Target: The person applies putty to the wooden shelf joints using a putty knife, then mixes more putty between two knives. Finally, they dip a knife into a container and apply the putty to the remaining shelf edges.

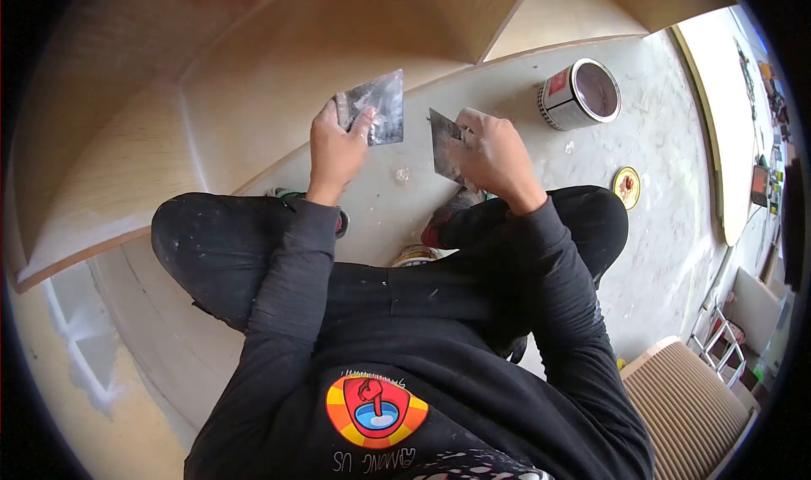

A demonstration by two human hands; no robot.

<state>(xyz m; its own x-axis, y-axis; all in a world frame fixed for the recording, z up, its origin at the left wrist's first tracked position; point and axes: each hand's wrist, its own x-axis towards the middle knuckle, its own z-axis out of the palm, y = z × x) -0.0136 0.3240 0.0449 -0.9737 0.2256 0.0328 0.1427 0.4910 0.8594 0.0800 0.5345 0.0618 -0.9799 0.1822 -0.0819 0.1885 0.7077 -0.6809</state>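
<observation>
My left hand [336,155] is closed on a flat metal putty knife [384,108], thumb pressed on its face. Whitish filler is smeared over that blade. To the right, my right hand [498,155] grips a second putty knife [443,146], its dark blade angled toward the first. The two blades are apart, with a gap of floor between them. Pale residue coats the fingers of both hands. An open can [579,95] with a greyish-pink content stands on the floor beyond my right hand.
Plywood panels [321,49] with a raised edge rise ahead and to the left. A round yellow-rimmed lid [626,188] lies on the grey floor [667,150] by my right knee. A ribbed beige object [688,400] and a small metal ladder [725,345] stand at the lower right.
</observation>
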